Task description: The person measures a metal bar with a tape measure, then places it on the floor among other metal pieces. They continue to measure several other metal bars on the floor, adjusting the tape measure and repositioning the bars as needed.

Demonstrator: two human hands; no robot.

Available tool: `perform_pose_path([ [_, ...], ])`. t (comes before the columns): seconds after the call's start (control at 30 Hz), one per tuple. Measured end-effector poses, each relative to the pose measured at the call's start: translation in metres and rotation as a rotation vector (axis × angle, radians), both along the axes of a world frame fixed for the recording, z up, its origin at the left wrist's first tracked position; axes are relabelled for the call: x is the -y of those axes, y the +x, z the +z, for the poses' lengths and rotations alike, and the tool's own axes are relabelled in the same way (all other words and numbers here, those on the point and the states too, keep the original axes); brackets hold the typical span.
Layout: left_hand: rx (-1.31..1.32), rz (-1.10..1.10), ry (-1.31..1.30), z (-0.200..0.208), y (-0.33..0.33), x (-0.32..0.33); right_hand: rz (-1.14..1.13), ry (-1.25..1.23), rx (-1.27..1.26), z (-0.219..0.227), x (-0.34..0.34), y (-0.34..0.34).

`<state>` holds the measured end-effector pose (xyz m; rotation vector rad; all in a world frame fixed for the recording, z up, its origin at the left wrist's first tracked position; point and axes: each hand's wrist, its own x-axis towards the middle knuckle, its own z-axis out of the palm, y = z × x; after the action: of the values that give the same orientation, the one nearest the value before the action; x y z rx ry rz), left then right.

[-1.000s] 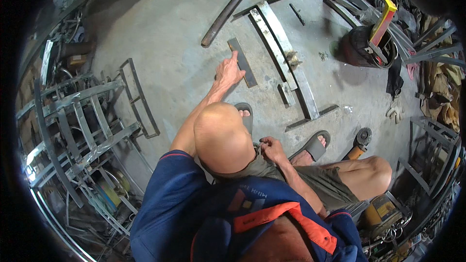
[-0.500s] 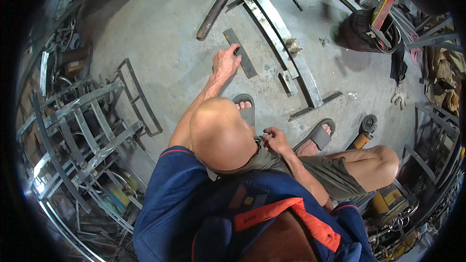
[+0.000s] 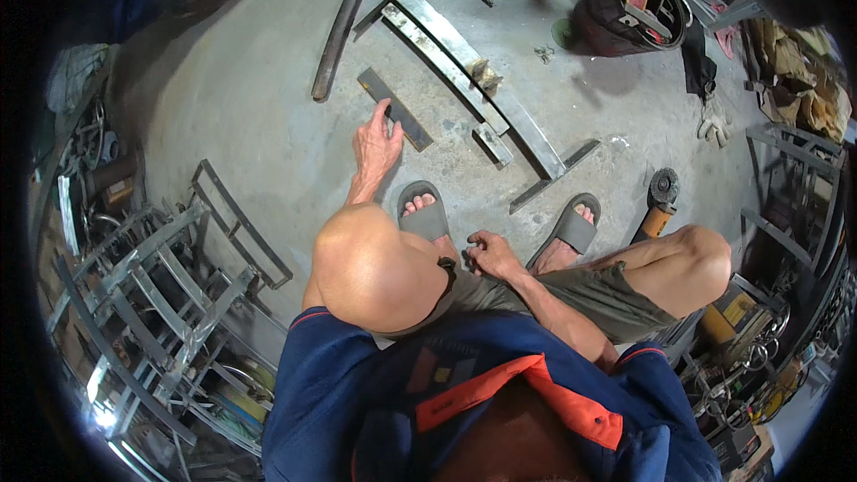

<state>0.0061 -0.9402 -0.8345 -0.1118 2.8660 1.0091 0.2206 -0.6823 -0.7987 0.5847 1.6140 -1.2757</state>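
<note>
A dark flat steel bar (image 3: 412,128) lies at a slant on the concrete floor ahead of me. My left hand (image 3: 377,150) reaches to its near side, fingers spread and bent, the index fingertip over the bar's edge; whether it touches the metal I cannot tell. Close to my lap, my right hand (image 3: 494,255) rests by the thigh with loosely bent fingers and nothing visible in them. Right of the flat bar lies a welded piece of shiny square tube (image 3: 527,125) with dark crossbars at its ends. A short tube offcut (image 3: 492,145) sits beside it.
A long-handled hammer (image 3: 344,31) lies farther off. At the right stand a dark bucket (image 3: 616,22) of tools and an angle grinder (image 3: 660,205) near my foot. A white glove (image 3: 714,122) lies beyond. Welded metal frames (image 3: 170,277) crowd the left side.
The whole view has shifted, so the floor items appear farther left. My left hand has drawn back slightly toward me across the flat bar. My right hand stays by the thigh.
</note>
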Motion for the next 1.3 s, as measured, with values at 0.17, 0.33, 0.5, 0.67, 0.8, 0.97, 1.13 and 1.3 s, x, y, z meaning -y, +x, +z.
perform_pose_path([
  [0.17, 0.014, 0.008, -0.034, -0.004, -0.003, 0.0, 0.01, 0.007, -0.015, -0.002, -0.001, 0.002],
  [0.33, -0.041, -0.036, -0.094, -0.011, 0.0, 0.008, 0.01, -0.024, 0.01, 0.001, 0.0, 0.001],
  [0.5, 0.007, -0.049, -0.008, -0.012, -0.008, 0.003, 0.052, 0.048, -0.03, 0.005, -0.004, -0.005],
  [0.67, 0.104, -0.044, -0.066, -0.004, -0.007, 0.002, 0.066, 0.059, -0.048, 0.005, -0.001, -0.005],
  [0.8, 0.067, -0.053, -0.068, -0.003, -0.004, 0.001, 0.027, 0.069, -0.007, 0.004, 0.0, -0.003],
  [0.97, 0.107, -0.054, -0.123, -0.001, -0.005, -0.002, 0.058, 0.101, -0.135, 0.01, 0.0, -0.007],
  [1.13, 0.233, -0.027, -0.146, 0.003, -0.007, -0.005, 0.021, 0.286, -0.449, 0.021, 0.007, -0.037],
  [1.3, 0.266, -0.026, -0.219, 0.006, -0.003, -0.008, 0.007, 0.316, -0.562, 0.023, 0.006, -0.092],
])
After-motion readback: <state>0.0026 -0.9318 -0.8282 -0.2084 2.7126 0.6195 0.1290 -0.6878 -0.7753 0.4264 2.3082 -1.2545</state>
